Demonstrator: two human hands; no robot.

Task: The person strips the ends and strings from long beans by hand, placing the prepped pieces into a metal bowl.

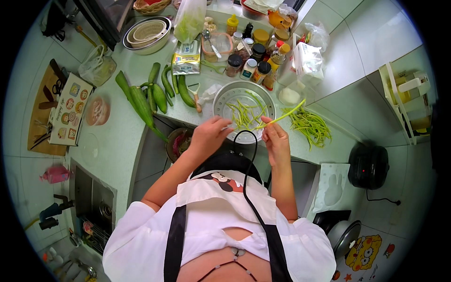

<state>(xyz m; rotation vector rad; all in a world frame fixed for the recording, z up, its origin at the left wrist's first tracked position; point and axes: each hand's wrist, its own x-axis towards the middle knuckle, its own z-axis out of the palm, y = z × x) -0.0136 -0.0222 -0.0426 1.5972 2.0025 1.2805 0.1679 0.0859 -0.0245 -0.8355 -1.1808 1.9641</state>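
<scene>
My right hand [276,141] is closed in a pinch on a long, thin yellow-green stalk [292,112] at the right rim of a metal bowl with holes [218,101]. Short stalk pieces [244,113] lie in the bowl. Over its near left rim is my left hand [211,136], fingers bent and drawn together; whatever they may hold is too small to make out. Right of the bowl, a loose pile of similar stalks [312,127] rests on the counter. A peeler [195,96] lies to the left, beside several long green gourds [141,101].
Jars and bottles [256,54] crowd the back of the counter. A bin with peelings [178,143] stands below the counter's front edge. The sink [94,188] is at left, a black cooker [369,167] at right. Stacked basins [148,35] sit back left.
</scene>
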